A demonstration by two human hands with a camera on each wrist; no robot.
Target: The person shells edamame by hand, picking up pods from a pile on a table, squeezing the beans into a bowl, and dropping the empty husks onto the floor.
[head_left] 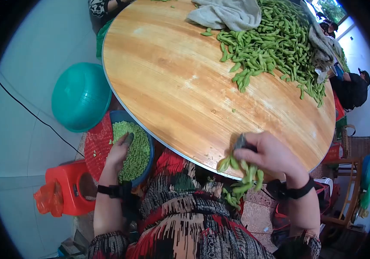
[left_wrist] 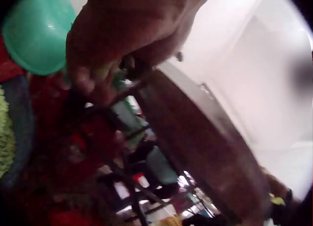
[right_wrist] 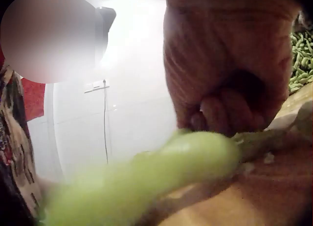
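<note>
Over a blue bowl point(head_left: 151, 159) of shelled green beans point(head_left: 136, 151) is my left hand point(head_left: 118, 153), a dark covering at its fingertips. In the left wrist view the fingers of this hand point(left_wrist: 122, 45) bend inward beside a small pale-green patch; whether they hold it is unclear. My right hand point(head_left: 269, 153) grips several green pods point(head_left: 249, 172) at the near table edge, some hanging below the rim. From the right wrist, that hand point(right_wrist: 230, 74) shows curled fingers, with a blurred pod point(right_wrist: 146, 177) in front. A heap of pods point(head_left: 275, 39) lies across the table.
The round wooden table point(head_left: 163, 86) has a grey cloth point(head_left: 232, 15) at its far side. Left of it are a teal basin point(head_left: 81, 97) and a red stool point(head_left: 68, 183). A wooden chair point(head_left: 353, 190) stands at right; people are beyond the table.
</note>
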